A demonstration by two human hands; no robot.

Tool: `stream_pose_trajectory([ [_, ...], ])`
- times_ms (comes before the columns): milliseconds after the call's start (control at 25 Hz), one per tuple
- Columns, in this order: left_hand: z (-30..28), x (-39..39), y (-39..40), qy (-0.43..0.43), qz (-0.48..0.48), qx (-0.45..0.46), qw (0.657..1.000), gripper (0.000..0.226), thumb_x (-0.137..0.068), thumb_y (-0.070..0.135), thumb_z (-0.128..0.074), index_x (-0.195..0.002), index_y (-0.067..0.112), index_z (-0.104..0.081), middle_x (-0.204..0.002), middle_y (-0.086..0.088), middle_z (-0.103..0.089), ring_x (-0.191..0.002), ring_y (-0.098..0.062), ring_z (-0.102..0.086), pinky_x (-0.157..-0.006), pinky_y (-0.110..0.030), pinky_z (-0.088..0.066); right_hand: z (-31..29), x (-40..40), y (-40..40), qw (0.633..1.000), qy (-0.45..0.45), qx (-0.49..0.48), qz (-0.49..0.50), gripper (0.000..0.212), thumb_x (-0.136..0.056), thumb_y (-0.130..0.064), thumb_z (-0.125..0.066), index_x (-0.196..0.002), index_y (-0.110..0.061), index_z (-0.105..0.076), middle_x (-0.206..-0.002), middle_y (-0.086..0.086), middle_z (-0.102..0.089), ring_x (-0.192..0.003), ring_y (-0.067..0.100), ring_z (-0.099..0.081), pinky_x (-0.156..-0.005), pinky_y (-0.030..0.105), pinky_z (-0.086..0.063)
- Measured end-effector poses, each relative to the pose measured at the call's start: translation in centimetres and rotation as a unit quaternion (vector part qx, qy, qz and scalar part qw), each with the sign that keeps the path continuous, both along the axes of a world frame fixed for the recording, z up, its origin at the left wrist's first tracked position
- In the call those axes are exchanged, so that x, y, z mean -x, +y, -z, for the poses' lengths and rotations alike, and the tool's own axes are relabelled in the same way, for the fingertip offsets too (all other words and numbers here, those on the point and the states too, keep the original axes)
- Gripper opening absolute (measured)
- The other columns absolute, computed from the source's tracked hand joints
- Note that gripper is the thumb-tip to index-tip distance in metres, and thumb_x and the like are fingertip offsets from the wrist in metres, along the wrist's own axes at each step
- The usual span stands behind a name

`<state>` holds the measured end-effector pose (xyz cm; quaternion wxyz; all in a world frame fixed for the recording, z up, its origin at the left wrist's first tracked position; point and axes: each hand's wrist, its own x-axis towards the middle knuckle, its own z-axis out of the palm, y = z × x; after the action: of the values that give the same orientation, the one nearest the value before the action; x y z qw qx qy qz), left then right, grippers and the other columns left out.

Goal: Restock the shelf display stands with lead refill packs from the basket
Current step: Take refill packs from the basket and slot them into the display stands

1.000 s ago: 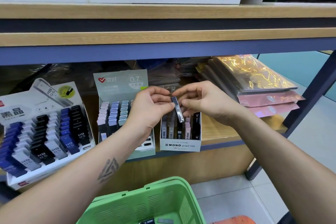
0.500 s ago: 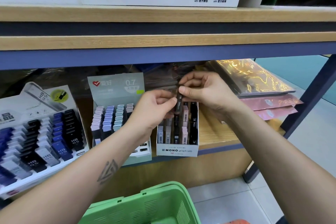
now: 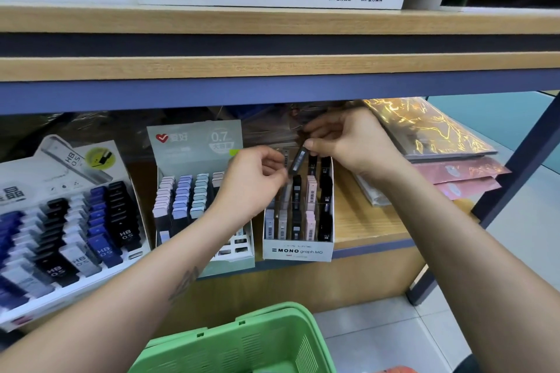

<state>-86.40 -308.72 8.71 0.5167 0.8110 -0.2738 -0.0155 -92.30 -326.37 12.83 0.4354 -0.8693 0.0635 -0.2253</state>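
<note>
Above cardboard stand (image 3: 298,251), right hand (image 3: 351,142) pinching slim pack (image 3: 298,159)

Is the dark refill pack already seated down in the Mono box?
No, the right hand holds the dark refill pack tilted above the Mono box.

My left hand (image 3: 253,182) covers the rear left slots of the MONO display box (image 3: 298,251) and the right-hand columns of the 0.7 stand (image 3: 197,145); its fingertips are curled out of sight, so whether they touch the dark lead pack (image 3: 298,160) cannot be told. My right hand (image 3: 351,142) hides that pack's upper end. Print on the pack is too small to read. The green basket (image 3: 242,342) is cut off by the lower edge, its contents unseen. The HB 0.5 stand (image 3: 60,221) runs off the left edge, blurred there. Behind the stands, dark wrapped goods, possibly plastic bags
</note>
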Motion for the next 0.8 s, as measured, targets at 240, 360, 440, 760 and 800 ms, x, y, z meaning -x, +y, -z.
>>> stream_pose_trajectory([
  [240,0.2,0.3,0.7,-0.271,0.016,-0.251,0.929,0.029,-0.089,0.002,-0.049,-0.111,0.01,-0.066,-0.114,-0.005,-0.065,-0.104,-0.025,-0.061,-0.093,-0.038,-0.051,1.0,-1.2,-0.3,0.977,-0.026,0.179,0.11,0.017,-0.089,-0.016,-0.075,-0.106,-0.019,-0.076,-0.104,-0.001,-0.075,-0.096,0.015,-0.067,-0.09,0.035,-0.056],
  [360,0.8,0.9,0.6,-0.319,0.013,-0.319,0.892,0.026,-0.087,0.005,-0.052,-0.108,0.009,-0.065,-0.113,-0.008,-0.062,-0.105,-0.027,-0.057,-0.097,-0.036,-0.042,2.0,-2.7,0.0,0.961,-0.015,0.246,0.127,0.015,-0.089,-0.018,-0.075,-0.103,-0.021,-0.077,-0.101,0.001,-0.075,-0.095,0.022,-0.068,-0.085,0.042,-0.057],
  [440,1.1,0.9,0.5,-0.33,0.005,-0.327,0.886,0.026,-0.086,0.007,-0.053,-0.11,0.008,-0.065,-0.115,-0.009,-0.062,-0.105,-0.028,-0.057,-0.099,-0.036,-0.042,2.6,-3.6,0.1,0.952,-0.005,0.275,0.137,0.014,-0.088,-0.018,-0.075,-0.1,-0.023,-0.077,-0.1,0.001,-0.075,-0.097,0.024,-0.067,-0.089,0.045,-0.055],
  [760,1.5,0.5,0.7,-0.334,-0.004,-0.336,0.881,0.027,-0.085,0.004,-0.053,-0.11,0.006,-0.064,-0.112,-0.01,-0.062,-0.103,-0.027,-0.058,-0.094,-0.036,-0.045,4.4,-5.1,0.9,0.934,0.01,0.32,0.161,0.011,-0.091,-0.018,-0.07,-0.096,-0.026,-0.076,-0.097,-0.004,-0.075,-0.102,0.021,-0.066,-0.105,0.041,-0.036],
  [800,1.5,0.5,0.7,-0.337,-0.003,-0.336,0.88,0.028,-0.086,0.005,-0.053,-0.112,0.006,-0.063,-0.113,-0.01,-0.061,-0.104,-0.028,-0.058,-0.094,-0.036,-0.045,4.8,-5.2,0.9,0.932,0.006,0.325,0.16,0.011,-0.091,-0.018,-0.07,-0.095,-0.026,-0.077,-0.098,-0.004,-0.075,-0.103,0.021,-0.065,-0.103,0.041,-0.037],
])
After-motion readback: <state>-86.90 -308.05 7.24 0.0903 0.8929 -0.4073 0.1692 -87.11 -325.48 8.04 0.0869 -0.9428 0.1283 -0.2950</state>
